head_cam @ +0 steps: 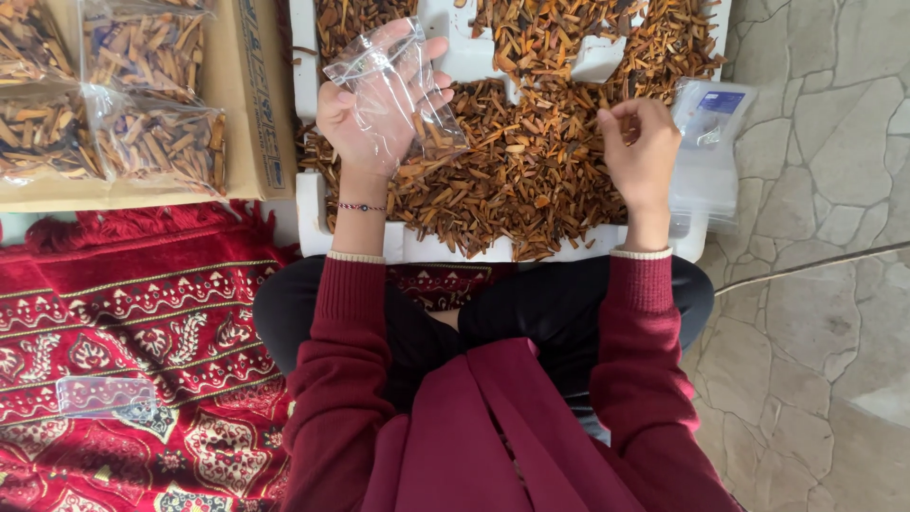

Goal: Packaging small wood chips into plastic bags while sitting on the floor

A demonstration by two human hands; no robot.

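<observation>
In your left hand (365, 114) you hold a small clear plastic bag (403, 90), thin and crinkled, empty as far as can be seen, with a sealing strip across its upper end. It lies across your open palm with the fingers (431, 71) spread behind it and the thumb side pinning its near edge. Its long axis runs on a slant, from upper left near your fingertips down to lower right, where its lower corner hangs over the chips.

Your right hand (640, 152) hovers just above the pile, fingers curled together in a loose pinch; whether anything sits between them cannot be told.

Under both hands lies a white foam tray (313, 204) heaped with reddish-brown wood chips (531, 171), slivers lying every way. At the tray's right edge rests a stack of clear empty bags (706, 152).

To the left, a cardboard box (242, 104) carries filled clear bags (152, 133) of the same chips, side by side. The tray sits on the floor before your crossed legs; a red patterned rug (142, 322) lies at your left with one more clear bag (104, 396) flat on it, and stone paving (825, 190) spreads to the right.
</observation>
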